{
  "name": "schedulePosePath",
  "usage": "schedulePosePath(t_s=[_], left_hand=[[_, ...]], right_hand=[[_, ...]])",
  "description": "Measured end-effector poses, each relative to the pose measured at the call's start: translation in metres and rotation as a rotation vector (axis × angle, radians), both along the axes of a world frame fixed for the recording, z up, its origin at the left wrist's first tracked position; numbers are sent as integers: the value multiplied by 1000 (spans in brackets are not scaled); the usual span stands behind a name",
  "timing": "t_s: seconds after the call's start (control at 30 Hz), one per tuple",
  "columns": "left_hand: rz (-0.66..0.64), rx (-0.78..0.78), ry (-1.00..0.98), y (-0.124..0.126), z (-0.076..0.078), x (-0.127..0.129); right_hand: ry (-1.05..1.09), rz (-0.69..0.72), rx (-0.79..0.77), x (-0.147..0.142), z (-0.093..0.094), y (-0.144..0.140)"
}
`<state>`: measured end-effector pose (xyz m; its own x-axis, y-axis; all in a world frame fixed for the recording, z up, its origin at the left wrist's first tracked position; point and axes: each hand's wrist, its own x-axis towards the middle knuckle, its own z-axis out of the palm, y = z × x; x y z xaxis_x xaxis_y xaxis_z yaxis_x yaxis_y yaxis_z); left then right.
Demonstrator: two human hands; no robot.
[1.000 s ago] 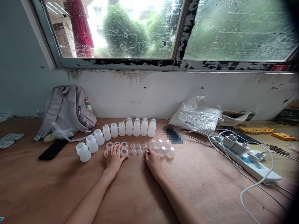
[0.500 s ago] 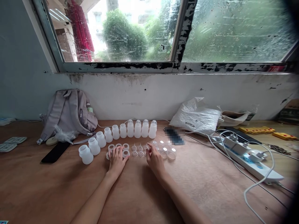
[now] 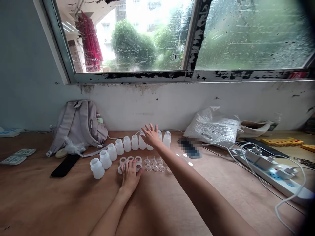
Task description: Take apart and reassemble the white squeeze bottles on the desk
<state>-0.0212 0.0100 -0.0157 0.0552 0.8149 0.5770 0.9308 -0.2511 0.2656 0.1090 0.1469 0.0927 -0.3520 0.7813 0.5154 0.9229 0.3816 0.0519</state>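
The right hand [image 3: 150, 135] is stretched out to the far row of white bottles [image 3: 128, 143], fingers spread and released, nothing grasped; it hovers over the capped bottles at the right end of that row, one of which [image 3: 167, 139] shows just right of the wrist. Contact cannot be told. Risk noted: the bottles stand upright and close together, so a sideways brush of the open fingers is judged likely to tip one into its neighbours. A second risk: the forearm passes above the small clear caps [image 3: 154, 164] on the surface [image 3: 172, 203], and a dropped arm could scatter them. The left hand [image 3: 129, 175] lies flat, palm down, unclenched, fingertips on the white rings [image 3: 123, 160] nearer the person. The bottles lie directly under and beyond the right grip.
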Motion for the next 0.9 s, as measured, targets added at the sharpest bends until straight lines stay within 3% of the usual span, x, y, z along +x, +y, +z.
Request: schedulePosePath(t_s=[0.13,0.27,0.4,0.47,0.57,0.67,0.77,0.9], left_hand=[[-21,46,-31,1,1,0],[-25,108,-83,0,2,3],[-19,247,-173,-7,10,9],[-86,264,-204,-11,15,10],[-292,163,-216,-19,17,11],[-460,23,-206,-27,18,15],[-530,-162,-279,-35,22,23],[-571,-542,-532,-40,32,34]], right_hand=[[-13,83,59,-5,-12,-11],[54,229,94,2,-16,-44],[348,289,150,20,-16,-89],[506,308,95,32,-20,-112],[592,253,-65,49,-32,-137],[619,199,-127,63,-51,-146],[734,159,-97,76,-70,-144],[839,205,-108,89,-82,-141]])
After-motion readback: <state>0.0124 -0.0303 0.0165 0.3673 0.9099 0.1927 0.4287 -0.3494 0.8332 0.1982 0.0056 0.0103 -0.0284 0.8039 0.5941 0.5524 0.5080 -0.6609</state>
